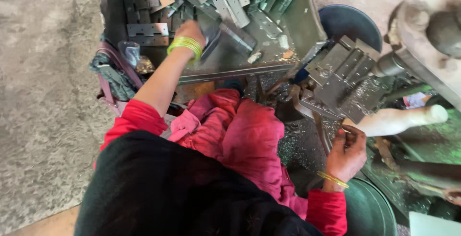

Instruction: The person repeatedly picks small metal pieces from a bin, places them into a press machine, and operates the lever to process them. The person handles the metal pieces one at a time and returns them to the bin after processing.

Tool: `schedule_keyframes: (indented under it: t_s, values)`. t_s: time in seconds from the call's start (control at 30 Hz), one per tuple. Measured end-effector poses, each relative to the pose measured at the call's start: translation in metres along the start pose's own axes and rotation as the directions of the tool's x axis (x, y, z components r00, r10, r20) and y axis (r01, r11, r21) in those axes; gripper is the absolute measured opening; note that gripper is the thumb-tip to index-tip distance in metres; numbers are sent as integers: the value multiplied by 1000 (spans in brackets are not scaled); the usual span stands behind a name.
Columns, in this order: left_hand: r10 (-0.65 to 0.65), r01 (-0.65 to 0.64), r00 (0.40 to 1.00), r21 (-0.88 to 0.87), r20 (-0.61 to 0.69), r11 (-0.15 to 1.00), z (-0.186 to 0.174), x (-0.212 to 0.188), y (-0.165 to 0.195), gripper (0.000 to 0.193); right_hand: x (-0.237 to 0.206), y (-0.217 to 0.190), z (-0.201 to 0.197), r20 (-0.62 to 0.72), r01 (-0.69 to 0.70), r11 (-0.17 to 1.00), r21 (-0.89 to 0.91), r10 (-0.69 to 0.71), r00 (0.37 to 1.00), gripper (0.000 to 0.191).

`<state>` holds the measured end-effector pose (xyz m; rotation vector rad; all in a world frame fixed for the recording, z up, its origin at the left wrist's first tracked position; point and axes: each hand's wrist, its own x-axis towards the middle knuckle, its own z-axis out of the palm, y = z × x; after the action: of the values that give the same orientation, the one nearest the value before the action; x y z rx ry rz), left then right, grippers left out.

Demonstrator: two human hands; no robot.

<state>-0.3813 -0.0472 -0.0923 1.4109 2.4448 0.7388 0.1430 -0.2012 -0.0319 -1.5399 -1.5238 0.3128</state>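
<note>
Head view, looking down: a metal tray [293, 29] at the far centre is seen loaded with a heap of flat grey hinge plates [225, 0]. The left hand [194, 31], ringed at the wrist by green bangles [185, 46], is laid on a hinge plate at the near edge of the heap; its fingers are hidden, so whether they are spread or closed cannot be told. The right hand [346, 152], at the near right, is held just below a pale wooden lever handle [398, 119], its fingers curled loosely inward, nothing visibly pinched. A grey metal press fixture [343, 75] is set between tray and handle, with metal shavings scattered beneath.
</note>
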Motion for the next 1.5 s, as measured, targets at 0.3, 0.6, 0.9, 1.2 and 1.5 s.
schedule_keyframes:
  t_s: [0.3, 0.6, 0.9, 1.2, 1.5]
  values:
    - [350, -290, 886, 226, -303, 930, 32, -51, 62, 14, -1, 2, 0, 1, 3, 997, -74, -3, 1000, 15]
    - [521, -348, 831, -549, 196, 760, 75, -115, 197, 27, -1, 0, 4, 2, -47, 976, -212, 49, 999, 15]
    - [689, -687, 725, 82, 4, 722, 149, -234, 299, 32, -5, 15, 5, 140, -80, 973, -217, 112, 984, 24]
    - [639, -739, 655, 162, 403, 654, 158, -201, 322, 56, -31, 90, 33, 389, -375, 878, -297, 470, 792, 49]
    - [690, -732, 669, 84, 278, 676, 171, -205, 309, 47, -103, 160, 99, 386, -369, 908, -196, 418, 823, 35]
